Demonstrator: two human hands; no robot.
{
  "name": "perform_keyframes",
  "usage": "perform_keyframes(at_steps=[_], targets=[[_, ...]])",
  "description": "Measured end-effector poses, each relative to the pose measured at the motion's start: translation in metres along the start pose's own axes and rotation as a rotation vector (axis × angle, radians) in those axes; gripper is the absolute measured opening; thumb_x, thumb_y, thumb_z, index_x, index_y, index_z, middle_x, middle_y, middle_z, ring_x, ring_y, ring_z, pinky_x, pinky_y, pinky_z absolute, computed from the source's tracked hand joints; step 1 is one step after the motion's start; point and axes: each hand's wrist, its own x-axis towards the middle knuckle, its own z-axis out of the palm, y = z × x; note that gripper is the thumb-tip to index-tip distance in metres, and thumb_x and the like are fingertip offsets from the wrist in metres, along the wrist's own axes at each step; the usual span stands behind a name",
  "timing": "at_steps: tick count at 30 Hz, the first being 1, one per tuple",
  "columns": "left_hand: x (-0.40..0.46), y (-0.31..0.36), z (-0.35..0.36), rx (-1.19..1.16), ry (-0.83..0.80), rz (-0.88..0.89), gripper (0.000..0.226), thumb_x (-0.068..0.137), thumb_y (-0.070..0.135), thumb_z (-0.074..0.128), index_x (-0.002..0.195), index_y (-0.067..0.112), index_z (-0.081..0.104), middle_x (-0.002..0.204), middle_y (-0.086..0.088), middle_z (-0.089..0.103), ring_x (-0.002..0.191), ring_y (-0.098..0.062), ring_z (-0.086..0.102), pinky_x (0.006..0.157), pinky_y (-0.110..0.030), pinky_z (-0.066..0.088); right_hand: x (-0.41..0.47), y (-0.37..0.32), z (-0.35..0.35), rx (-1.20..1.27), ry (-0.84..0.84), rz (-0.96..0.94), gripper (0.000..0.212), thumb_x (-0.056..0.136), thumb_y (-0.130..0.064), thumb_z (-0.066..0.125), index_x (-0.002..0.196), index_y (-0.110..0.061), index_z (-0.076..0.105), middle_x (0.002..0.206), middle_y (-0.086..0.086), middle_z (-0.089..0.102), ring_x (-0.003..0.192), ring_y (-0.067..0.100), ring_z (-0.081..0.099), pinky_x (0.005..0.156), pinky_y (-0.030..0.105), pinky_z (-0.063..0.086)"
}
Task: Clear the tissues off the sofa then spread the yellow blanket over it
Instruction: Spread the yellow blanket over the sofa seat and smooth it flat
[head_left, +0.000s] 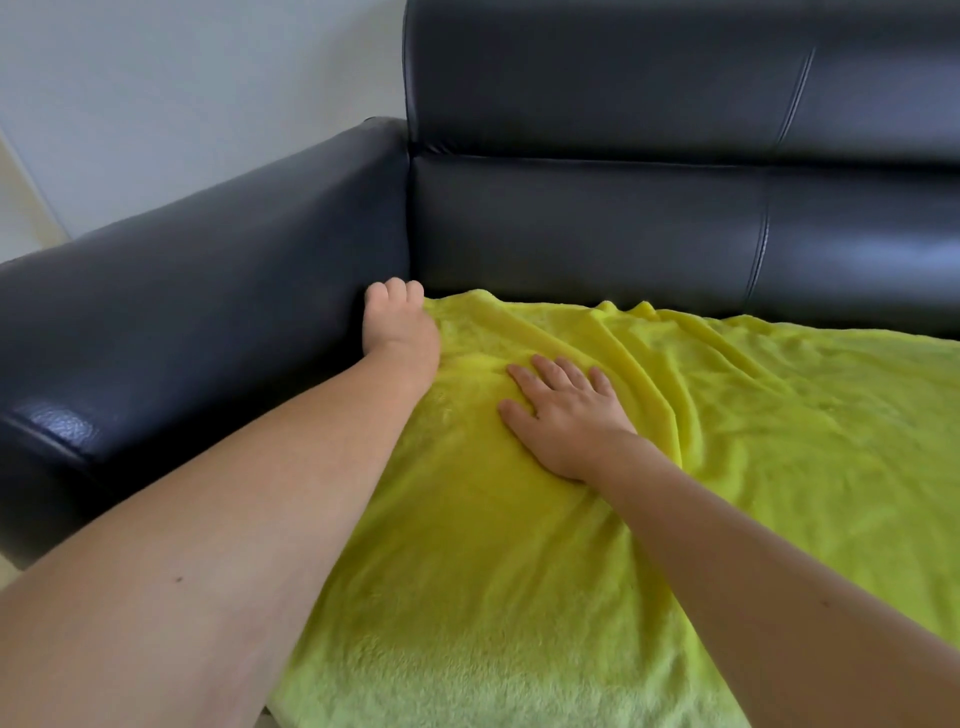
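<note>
Your left hand (400, 327) gripped the blanket (571, 519) corner at frame centre-left by the sofa (208, 312) arm, your right hand (566, 415) lay flat just beside it, and folds ran rightward

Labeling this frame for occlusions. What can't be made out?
- Left hand, head view: fingertips hidden, curled down at the blanket corner by the armrest; grip unclear.
- Sofa seat: covered by blanket.
- Blanket's right and near ends: cut off by frame edges.
- Tissues: none in view.

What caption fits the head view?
Left hand tucks the blanket at the sofa corner; right hand presses it flat.
</note>
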Motion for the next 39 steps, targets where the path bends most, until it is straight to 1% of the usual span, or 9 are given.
perform_keyframes(at_steps=[3, 5, 9, 15, 19, 22, 28, 34, 39], targets=[[-0.005, -0.003, 0.006, 0.027, 0.065, 0.006, 0.04, 0.099, 0.021, 0.033, 0.131, 0.017, 0.057, 0.131, -0.003, 0.036, 0.119, -0.024, 0.036, 0.1, -0.036, 0.03, 0.0, 0.0, 0.0, 0.001, 0.002, -0.001, 0.066, 0.095, -0.064, 0.011, 0.154, -0.036, 0.008, 0.164, -0.004, 0.004, 0.15, 0.019, 0.0, 0.12, 0.05, -0.001], [-0.011, 0.004, 0.013, -0.238, 0.074, 0.04, 0.038, 0.097, 0.02, 0.036, 0.129, 0.012, 0.057, 0.138, -0.007, 0.037, 0.123, -0.028, 0.038, 0.102, -0.039, 0.031, 0.0, -0.001, 0.0, 0.003, 0.009, 0.0, 0.065, 0.095, -0.063, 0.012, 0.154, -0.036, 0.01, 0.164, -0.004, 0.005, 0.15, 0.019, 0.0, 0.12, 0.05, -0.001], [-0.025, 0.011, 0.028, -0.735, -0.305, 0.029, 0.064, 0.1, 0.05, 0.022, 0.156, 0.018, 0.023, 0.164, -0.004, 0.016, 0.149, -0.027, 0.017, 0.12, -0.045, 0.016, -0.001, -0.001, -0.001, 0.009, 0.009, 0.006, 0.062, 0.096, -0.062, 0.014, 0.154, -0.037, 0.012, 0.163, -0.005, 0.006, 0.15, 0.018, 0.001, 0.12, 0.048, -0.001], [-0.033, -0.004, 0.024, -0.779, -0.505, -0.013, 0.074, 0.09, 0.076, 0.018, 0.156, 0.045, 0.001, 0.166, -0.003, -0.008, 0.152, -0.027, -0.005, 0.121, -0.046, 0.005, 0.0, 0.005, -0.004, 0.008, -0.03, 0.032, 0.061, 0.097, -0.059, 0.014, 0.154, -0.038, 0.009, 0.164, -0.005, 0.004, 0.15, 0.019, 0.0, 0.121, 0.047, 0.0], [-0.024, 0.004, 0.009, -0.608, -0.321, -0.137, 0.068, 0.093, 0.061, 0.033, 0.15, 0.022, 0.035, 0.152, -0.016, 0.034, 0.137, -0.037, 0.034, 0.105, -0.045, 0.035, 0.001, 0.003, -0.007, 0.011, -0.06, 0.045, 0.061, 0.097, -0.057, 0.016, 0.154, -0.036, 0.01, 0.163, -0.004, 0.005, 0.15, 0.02, 0.001, 0.121, 0.048, 0.0], [-0.001, 0.009, 0.002, -0.607, -0.122, -0.118, 0.053, 0.097, 0.041, 0.04, 0.138, 0.01, 0.048, 0.142, -0.013, 0.045, 0.127, -0.034, 0.043, 0.102, -0.043, 0.038, 0.007, 0.001, -0.016, 0.02, -0.078, 0.04, 0.06, 0.096, -0.055, 0.024, 0.152, -0.034, 0.021, 0.16, -0.001, 0.018, 0.148, 0.025, 0.013, 0.12, 0.048, 0.009], [0.037, 0.018, 0.028, -0.8, -0.418, -0.125, 0.072, 0.096, 0.056, 0.024, 0.157, 0.02, 0.017, 0.164, -0.011, 0.013, 0.148, -0.036, 0.014, 0.119, -0.05, 0.019, 0.037, 0.031, -0.041, 0.061, 0.177, 0.123, 0.052, 0.097, -0.045, 0.035, 0.144, -0.024, 0.041, 0.15, 0.003, 0.039, 0.138, 0.025, 0.034, 0.113, 0.043, 0.023], [0.061, 0.025, 0.034, -0.732, -0.279, -0.097, 0.067, 0.094, 0.051, 0.03, 0.153, 0.02, 0.029, 0.159, -0.008, 0.025, 0.143, -0.033, 0.024, 0.113, -0.047, 0.028, 0.073, 0.078, -0.039, 0.062, 0.052, 0.241, 0.059, 0.1, -0.055, 0.022, 0.154, -0.031, 0.019, 0.162, 0.002, 0.017, 0.149, 0.026, 0.012, 0.12, 0.05, 0.006], [0.084, 0.029, 0.046, -0.724, -0.451, -0.02, 0.075, 0.091, 0.072, 0.021, 0.157, 0.037, 0.014, 0.166, 0.001, 0.002, 0.152, -0.028, -0.001, 0.122, -0.047, 0.006, 0.087, 0.099, -0.025, 0.024, -0.126, 0.295, 0.065, 0.097, -0.063, 0.014, 0.154, -0.032, 0.015, 0.163, 0.0, 0.012, 0.149, 0.028, 0.009, 0.118, 0.055, 0.006]])
